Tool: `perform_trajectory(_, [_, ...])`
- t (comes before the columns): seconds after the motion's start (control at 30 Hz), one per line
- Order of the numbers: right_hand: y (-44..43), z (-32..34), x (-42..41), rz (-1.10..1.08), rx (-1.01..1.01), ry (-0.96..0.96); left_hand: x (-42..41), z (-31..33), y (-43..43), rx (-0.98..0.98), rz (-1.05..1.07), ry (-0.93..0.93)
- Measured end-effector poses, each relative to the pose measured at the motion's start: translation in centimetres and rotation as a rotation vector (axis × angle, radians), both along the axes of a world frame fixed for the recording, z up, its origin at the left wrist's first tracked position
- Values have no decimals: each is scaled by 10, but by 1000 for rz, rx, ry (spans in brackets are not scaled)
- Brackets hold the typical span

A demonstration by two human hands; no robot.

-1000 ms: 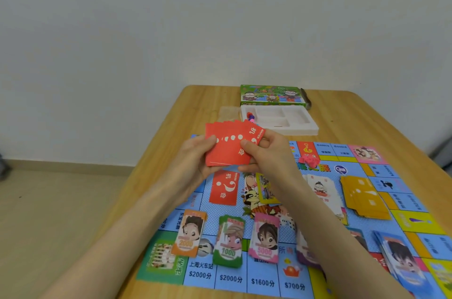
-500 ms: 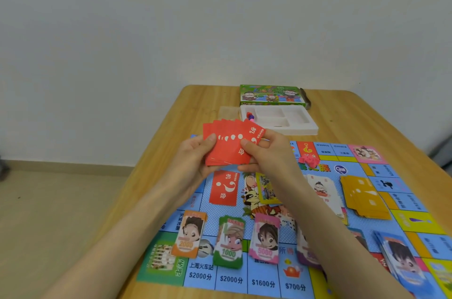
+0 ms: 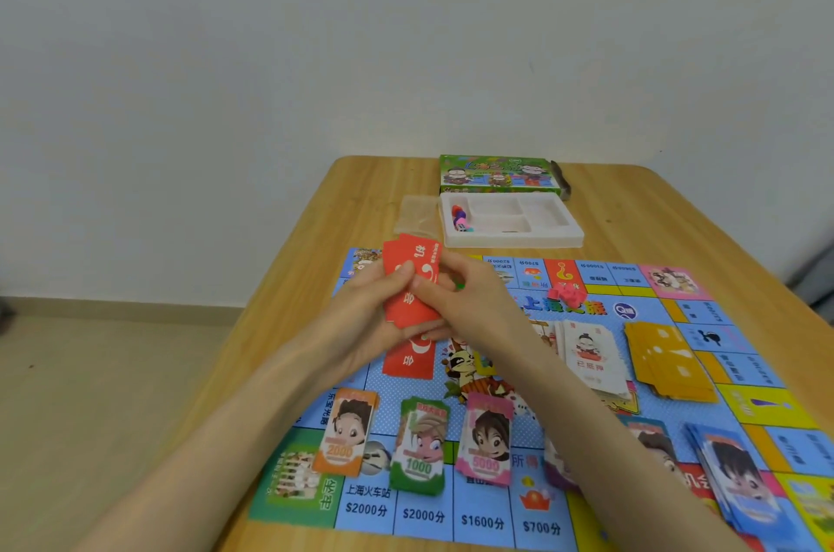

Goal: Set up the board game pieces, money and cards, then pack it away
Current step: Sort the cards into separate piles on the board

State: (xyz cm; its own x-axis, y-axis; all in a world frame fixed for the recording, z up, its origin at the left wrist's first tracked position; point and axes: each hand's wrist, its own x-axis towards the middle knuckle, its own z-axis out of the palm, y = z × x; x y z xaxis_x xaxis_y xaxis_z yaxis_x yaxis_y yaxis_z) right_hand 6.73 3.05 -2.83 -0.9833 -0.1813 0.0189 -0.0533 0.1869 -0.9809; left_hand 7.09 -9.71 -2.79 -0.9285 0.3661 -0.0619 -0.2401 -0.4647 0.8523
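together our left hand (image 3: 361,317) and right hand (image 3: 469,303) gripped the red cards (image 3: 413,280), seemingly squaring them; next, lay the stack on the board (image 3: 519,520).

We saw a wooden table (image 3: 632,213) pushed against a pale wall. Spread flat over its near part lay the blue game board (image 3: 496,520). Beyond the board's far edge sat a white plastic tray (image 3: 559,235), a clear plastic bag (image 3: 417,215) just beside its left end, and the green game box (image 3: 496,174) directly behind the tray.
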Motion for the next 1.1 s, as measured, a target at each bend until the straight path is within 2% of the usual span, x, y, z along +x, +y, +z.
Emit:
perform_trajectory(0.07, [-1,-4,-2,-61,97,137,0,1,-1,-9,-18,5])
perform_trajectory(0.13, [0,-6,-4,-97,220,360,1,2,-1,-8,-37,4])
perform_trajectory(0.23, [2,-7,-7,71,455,643,3,4,-1,-27,-52,12])
perform_trajectory(0.33, [2,-12,-9,150,637,775,1,2,-3,-44,-45,13])
perform_trajectory(0.47, [1,-9,-4,112,569,761,0,0,-4,-84,-102,19])
perform_trajectory(0.63, [2,-1,-2,136,482,777,1,8,-8,67,-171,-58])
perform_trajectory(0.97, [6,1,-5,133,405,545,-2,5,-9,6,-113,-15])
perform_trajectory(1.1, [6,8,-6,180,482,479,-1,6,-7,6,-106,-3])
